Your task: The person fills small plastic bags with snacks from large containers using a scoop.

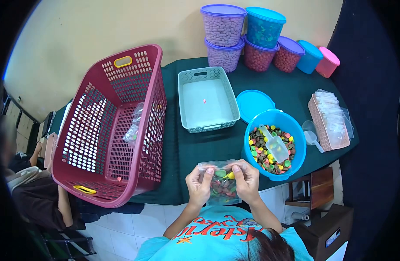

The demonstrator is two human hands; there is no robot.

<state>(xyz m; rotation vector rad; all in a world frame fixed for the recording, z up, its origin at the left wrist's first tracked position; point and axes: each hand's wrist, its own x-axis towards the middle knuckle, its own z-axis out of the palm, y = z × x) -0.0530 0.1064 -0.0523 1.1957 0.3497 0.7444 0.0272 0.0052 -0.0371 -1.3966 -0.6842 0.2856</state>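
Note:
A clear plastic pouch (221, 186) with colourful round candies inside is held upright at the table's front edge. My left hand (200, 185) pinches its upper left side, and my right hand (247, 180) pinches the upper right side, thumbs on the near face. Just right of my right hand stands a blue tub (299, 152) filled with brown, yellow, pink and green candies (261, 150). A translucent scoop (276, 147) lies on top of them. Behind the tub is its round blue lid (253, 104).
A large maroon basket (141, 174) stands left, with plastic packets (134, 130) inside. A pale green tray (204, 98) sits mid-table. At right are a second scoop (312, 138) and a pink basket (321, 130) of clear bags. Lidded tubs (224, 32) line the back. Another person (39, 200) is left.

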